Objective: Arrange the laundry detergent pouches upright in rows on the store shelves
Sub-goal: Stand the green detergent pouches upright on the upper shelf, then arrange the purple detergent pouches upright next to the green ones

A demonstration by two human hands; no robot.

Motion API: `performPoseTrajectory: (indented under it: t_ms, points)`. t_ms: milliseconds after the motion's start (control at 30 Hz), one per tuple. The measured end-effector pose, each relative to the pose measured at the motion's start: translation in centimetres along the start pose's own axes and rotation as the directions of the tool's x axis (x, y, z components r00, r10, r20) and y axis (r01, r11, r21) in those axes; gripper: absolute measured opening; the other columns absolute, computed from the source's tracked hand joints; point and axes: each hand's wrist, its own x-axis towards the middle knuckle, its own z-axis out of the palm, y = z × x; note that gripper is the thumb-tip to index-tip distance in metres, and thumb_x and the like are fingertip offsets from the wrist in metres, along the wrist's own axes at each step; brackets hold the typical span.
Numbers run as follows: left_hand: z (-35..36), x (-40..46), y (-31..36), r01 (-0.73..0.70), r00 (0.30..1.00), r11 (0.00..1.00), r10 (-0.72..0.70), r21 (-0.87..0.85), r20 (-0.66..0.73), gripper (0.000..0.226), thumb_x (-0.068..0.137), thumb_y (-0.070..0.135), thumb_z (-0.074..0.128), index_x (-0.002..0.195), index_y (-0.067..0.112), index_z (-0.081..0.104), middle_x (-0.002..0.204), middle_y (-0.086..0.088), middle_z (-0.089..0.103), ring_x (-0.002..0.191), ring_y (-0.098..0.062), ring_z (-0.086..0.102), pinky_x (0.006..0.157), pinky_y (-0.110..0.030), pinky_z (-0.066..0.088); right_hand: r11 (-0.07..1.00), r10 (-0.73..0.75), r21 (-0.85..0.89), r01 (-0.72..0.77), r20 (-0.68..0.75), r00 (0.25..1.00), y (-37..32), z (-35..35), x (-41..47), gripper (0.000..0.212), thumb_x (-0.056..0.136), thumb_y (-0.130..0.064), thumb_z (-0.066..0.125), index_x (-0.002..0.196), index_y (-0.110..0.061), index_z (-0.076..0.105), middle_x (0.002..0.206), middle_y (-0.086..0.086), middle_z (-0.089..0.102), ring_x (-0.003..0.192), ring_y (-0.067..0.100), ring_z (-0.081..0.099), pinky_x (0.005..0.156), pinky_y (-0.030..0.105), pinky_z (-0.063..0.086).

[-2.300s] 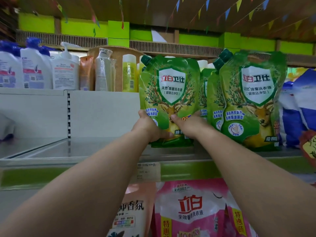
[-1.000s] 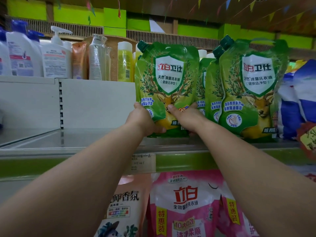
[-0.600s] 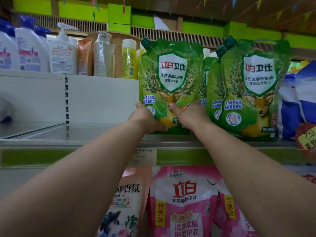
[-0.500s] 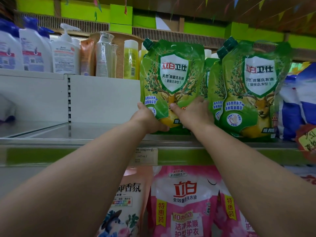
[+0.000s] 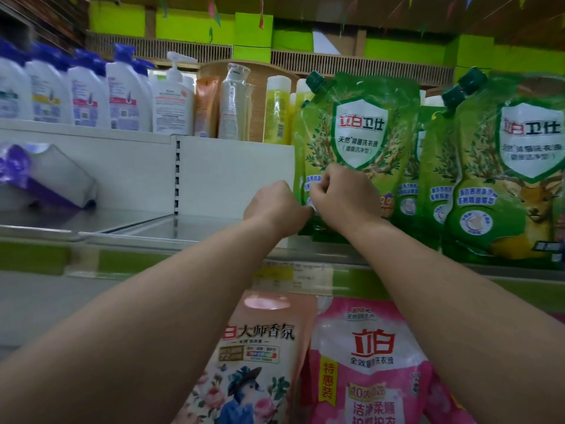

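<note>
A green detergent pouch with a dark green cap stands upright on the metal shelf. My left hand sits at its lower left edge, its fingertips hidden. My right hand lies curled over the pouch's lower left front, fingers closed at that same edge. More green pouches stand upright to the right: one behind and a large front one at the frame's edge.
The shelf left of the pouches is bare metal, with a purple and white pack lying tilted at far left. White bottles and tubes line the ledge above. A peach pouch and a pink pouch stand below.
Both hands have shifted from the pouch's bottom front to its lower left edge, the right hand crossing leftward and curling up. The view has turned left, showing more bare shelf.
</note>
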Motion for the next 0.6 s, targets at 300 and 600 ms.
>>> performPoseTrajectory:
  t_ms: [300, 600]
  points:
    - [-5.8, -0.5, -5.6, 0.030, 0.997, 0.985, -0.018, 0.172, -0.070, 0.030, 0.089, 0.038, 0.052, 0.086, 0.012, 0.066, 0.084, -0.006, 0.064, 0.081, -0.024, 0.058, 0.055, -0.027, 0.037, 0.993, -0.062, 0.106, 0.048, 0.126, 0.990, -7.8, 3.2, 0.3, 0.018, 0.085, -0.031, 0.053, 0.084, -0.014, 0.058, 0.081, 0.008, 0.060, 0.074, 0.029, 0.052, 0.059, 0.029, 0.032]
    - [-13.1, -1.0, -13.8, 0.184, 0.976, 0.961, -0.155, 0.207, -0.150, 0.031, 0.087, 0.040, 0.057, 0.094, 0.012, 0.068, 0.091, -0.009, 0.067, 0.086, -0.024, 0.062, 0.057, -0.029, 0.042, 0.971, -0.205, 0.158, 0.180, 0.155, 0.966, -17.6, 6.7, -0.2, 0.015, 0.085, -0.032, 0.054, 0.082, -0.018, 0.057, 0.081, 0.004, 0.060, 0.073, 0.024, 0.048, 0.062, 0.028, 0.033]
